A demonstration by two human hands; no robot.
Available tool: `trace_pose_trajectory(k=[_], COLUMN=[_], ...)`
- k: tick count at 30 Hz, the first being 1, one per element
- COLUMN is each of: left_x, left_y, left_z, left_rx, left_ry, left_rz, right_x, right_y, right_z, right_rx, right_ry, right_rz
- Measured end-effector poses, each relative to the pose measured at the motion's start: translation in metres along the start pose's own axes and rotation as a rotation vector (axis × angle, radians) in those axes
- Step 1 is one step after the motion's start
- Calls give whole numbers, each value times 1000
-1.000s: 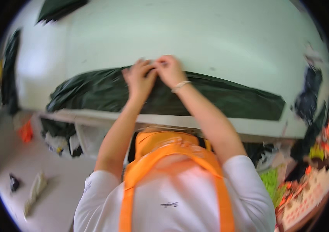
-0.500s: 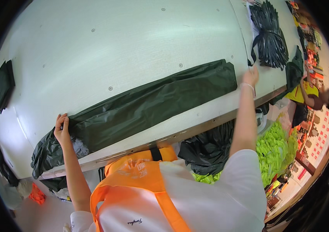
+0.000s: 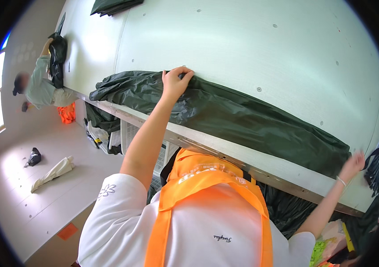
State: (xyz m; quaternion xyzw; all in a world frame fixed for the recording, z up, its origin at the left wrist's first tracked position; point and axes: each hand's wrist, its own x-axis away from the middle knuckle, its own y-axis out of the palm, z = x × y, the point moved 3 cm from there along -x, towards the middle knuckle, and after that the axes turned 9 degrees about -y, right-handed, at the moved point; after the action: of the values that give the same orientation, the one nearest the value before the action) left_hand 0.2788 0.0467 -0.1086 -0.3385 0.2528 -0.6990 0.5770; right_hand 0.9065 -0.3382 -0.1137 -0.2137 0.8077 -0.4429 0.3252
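A long, folded dark green sheet of shiny, thin cloth (image 3: 251,120) lies along the near edge of the white table (image 3: 225,49). Its left end is bunched and wrinkled, while the right part lies flatter. My left hand (image 3: 177,82) pinches the sheet's far edge, thumb against curled fingers. Just past the sheet's right end is my right hand (image 3: 353,165), its fingers smeared by motion. Close beside it a tied bundle of black strips (image 3: 378,171) reaches out a loose strip; whether my fingers touch that strip I cannot tell.
A dark folded stack (image 3: 113,5) lies at the far left of the table. Another person (image 3: 42,84) handles a black bundle (image 3: 57,58) at the left end. White crates (image 3: 129,133) and black material (image 3: 283,200) sit under the table. A rolled cream cloth (image 3: 53,173) lies on the floor.
The view has swung to the left, bringing the other person and the floor into sight. My left hand stays at the sheet's far edge; my right hand remains near its right end.
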Motion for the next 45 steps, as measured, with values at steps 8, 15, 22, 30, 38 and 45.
trace_pose_trajectory(k=[8,15,22,30,38,45], left_x=[0,-3,-5,-8,138,113], left_y=[-12,-18,-12,-21,-123,-237], left_z=[2,-6,-15,-9,-89,-192], left_rx=[27,102,109,176,-184,-612], left_ry=[134,133,119,172,130,71], left_rz=[-62,-79,-89,-45,-282,345], right_x=[79,105,108,103,8,11], right_y=[146,187,193,189,208,188], right_z=[-472,-551,-558,-561,-441,-402], right_rx=[-723,-515,-518,-500,-215,-31], right_ry=[-401,-483,-415,-374,-431,-745], right_rz=[-786,-953,-1001,-983,-369,-117])
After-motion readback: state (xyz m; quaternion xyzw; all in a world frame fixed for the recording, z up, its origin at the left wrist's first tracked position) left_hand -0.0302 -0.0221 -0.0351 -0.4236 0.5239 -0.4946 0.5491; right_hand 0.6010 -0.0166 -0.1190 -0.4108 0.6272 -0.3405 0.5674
